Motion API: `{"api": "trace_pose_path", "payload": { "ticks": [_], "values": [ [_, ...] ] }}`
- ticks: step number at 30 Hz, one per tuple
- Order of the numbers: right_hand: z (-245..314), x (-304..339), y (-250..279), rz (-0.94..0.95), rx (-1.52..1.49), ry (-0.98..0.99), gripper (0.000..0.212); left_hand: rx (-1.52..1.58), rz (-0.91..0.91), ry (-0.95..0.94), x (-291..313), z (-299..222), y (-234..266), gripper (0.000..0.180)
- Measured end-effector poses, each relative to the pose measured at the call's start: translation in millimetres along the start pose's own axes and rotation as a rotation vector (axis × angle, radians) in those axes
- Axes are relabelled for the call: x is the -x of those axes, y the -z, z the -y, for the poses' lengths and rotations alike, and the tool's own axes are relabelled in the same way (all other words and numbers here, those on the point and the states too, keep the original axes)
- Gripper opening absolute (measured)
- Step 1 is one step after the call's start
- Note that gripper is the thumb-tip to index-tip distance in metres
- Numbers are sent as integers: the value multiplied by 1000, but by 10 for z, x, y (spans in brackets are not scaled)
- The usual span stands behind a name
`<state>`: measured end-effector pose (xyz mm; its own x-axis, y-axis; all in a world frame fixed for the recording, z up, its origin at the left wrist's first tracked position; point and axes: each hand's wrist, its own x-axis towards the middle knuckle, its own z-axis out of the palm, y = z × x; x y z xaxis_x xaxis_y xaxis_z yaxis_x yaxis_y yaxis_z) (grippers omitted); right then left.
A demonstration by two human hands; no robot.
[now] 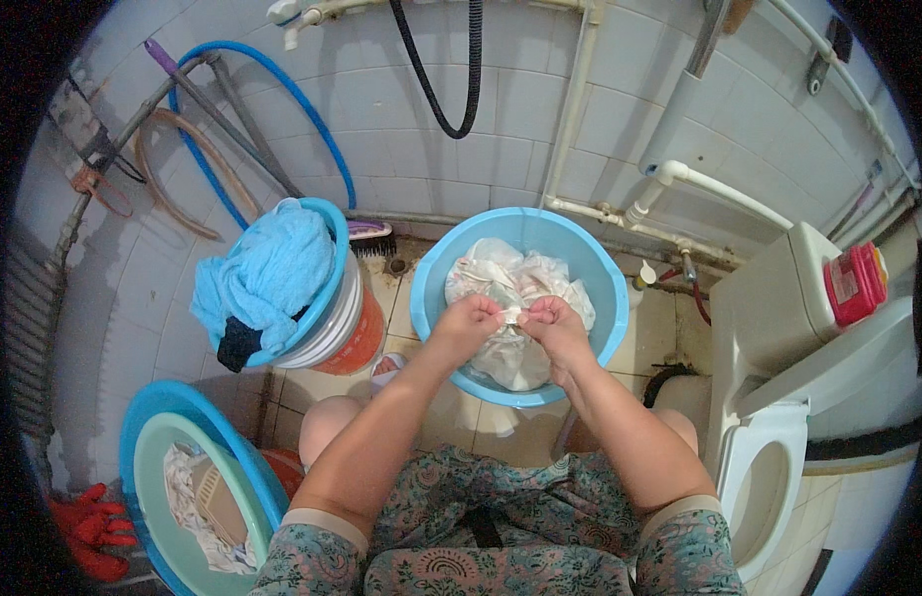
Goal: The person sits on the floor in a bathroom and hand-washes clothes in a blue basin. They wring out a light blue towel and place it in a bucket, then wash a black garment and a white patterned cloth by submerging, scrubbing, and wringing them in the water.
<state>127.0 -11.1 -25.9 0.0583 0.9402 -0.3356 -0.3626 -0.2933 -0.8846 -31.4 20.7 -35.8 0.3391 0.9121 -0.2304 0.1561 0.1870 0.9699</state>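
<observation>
your left hand (469,324) and right hand (553,324) almost meet now, each pinching a small bit of white cloth (510,316) between thumb and finger, right over the heap of pale laundry (515,363) in the light-blue basin (610,303) at your 12 o'clock! over at your 11 o'clock a fluffy blue towel (272,268) spills across the blue tub (330,221) set atop a bucket (356,338), while a green basin (188,429) nested in a larger blue basin (225,427) tilts at your 9, and the white toilet (779,288) stands at your 2 o'clock.
</observation>
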Motion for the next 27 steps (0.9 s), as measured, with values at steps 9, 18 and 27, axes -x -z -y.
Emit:
{"api": "trace_pose_path", "payload": {
  "ticks": [9, 18, 27],
  "values": [
    [23, -7, 21, 31, 18, -79, 17, -114, -181, -98, 75, 32, -88, 15],
    [27, 39, -110, -4, 102, -16, 18, 558, -38, 70, 17, 11, 20, 19],
    [-392, 63, 198, 550, 1330, 231, 55, 1019, -71, -108, -106, -243, 415, 22]
  ]
}}
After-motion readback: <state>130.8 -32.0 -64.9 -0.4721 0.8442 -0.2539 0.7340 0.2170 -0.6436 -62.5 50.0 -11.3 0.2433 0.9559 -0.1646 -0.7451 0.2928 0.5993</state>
